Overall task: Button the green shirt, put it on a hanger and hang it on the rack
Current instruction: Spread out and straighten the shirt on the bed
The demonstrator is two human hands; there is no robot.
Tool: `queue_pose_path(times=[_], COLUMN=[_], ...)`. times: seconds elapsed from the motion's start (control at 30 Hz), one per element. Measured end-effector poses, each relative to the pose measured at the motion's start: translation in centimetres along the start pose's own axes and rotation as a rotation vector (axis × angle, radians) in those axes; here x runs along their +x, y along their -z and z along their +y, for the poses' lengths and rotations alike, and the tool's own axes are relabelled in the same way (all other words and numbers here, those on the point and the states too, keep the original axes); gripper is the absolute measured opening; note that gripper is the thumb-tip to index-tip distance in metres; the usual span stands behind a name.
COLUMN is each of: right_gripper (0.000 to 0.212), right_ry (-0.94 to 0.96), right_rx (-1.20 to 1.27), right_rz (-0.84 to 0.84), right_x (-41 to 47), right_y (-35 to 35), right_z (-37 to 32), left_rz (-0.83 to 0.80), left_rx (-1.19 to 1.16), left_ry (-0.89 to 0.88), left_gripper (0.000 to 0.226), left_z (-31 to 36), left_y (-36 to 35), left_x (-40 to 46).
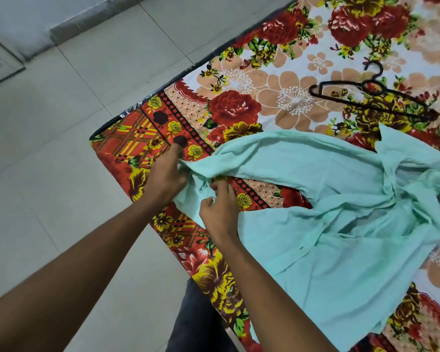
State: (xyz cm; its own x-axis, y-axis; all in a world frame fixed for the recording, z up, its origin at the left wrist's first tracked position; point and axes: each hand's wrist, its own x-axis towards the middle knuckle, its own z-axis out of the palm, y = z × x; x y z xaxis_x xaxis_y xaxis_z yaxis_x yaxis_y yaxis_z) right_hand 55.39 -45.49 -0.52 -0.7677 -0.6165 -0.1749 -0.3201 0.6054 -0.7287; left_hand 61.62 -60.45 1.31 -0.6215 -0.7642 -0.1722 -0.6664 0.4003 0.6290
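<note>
Hands [168, 174] [220, 212] gripping shirt [341, 199] hem, hanger [371, 95] nr

A floral-sheeted bed [241, 107] carries the spread green shirt [341, 224] and a black hanger [371, 95].

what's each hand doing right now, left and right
Left hand: gripping the hem edge of the green shirt.
Right hand: pinching the shirt's other front edge.

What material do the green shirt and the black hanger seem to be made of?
Green shirt: thin woven cloth, perhaps cotton; matte, creased, slightly see-through near the collar. Hanger: probably moulded plastic; thin, evenly black, faintly glossy bars.
</note>
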Motion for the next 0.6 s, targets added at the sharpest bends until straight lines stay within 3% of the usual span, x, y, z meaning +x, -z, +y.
queue_pose_path(times=[0.1,0.2,0.3,0.47,0.6], right_gripper=[0.032,0.045,0.042,0.038,0.035], right_ry=[-0.097,-0.035,0.040,0.045,0.139], right_rx=[0.134,0.170,0.098,-0.056,-0.041], right_rz=[0.003,-0.039,-0.077,-0.105,-0.022], right_x=[0.6,0.7,0.4,0.7,0.7], right_y=[0.0,0.4,0.5,1.4,3.5], right_z=[0.7,0.7,1.4,1.8,1.8], left_rz=[-0.066,-0.102,-0.095,-0.170,-0.186], left_rx=[-0.050,-0.103,-0.125,0.168,0.315], left_ry=[-0.043,-0.066,0.013,-0.004,-0.098], left_gripper=[0.044,0.060,0.067,0.078,0.094], left_z=[-0.8,-2.1,-2.8,-1.5,2.1], left_y=[-0.3,0.3,1.0,1.4,1.3], left_x=[-0.6,-1.8,-2.6,-2.8,-3.3])
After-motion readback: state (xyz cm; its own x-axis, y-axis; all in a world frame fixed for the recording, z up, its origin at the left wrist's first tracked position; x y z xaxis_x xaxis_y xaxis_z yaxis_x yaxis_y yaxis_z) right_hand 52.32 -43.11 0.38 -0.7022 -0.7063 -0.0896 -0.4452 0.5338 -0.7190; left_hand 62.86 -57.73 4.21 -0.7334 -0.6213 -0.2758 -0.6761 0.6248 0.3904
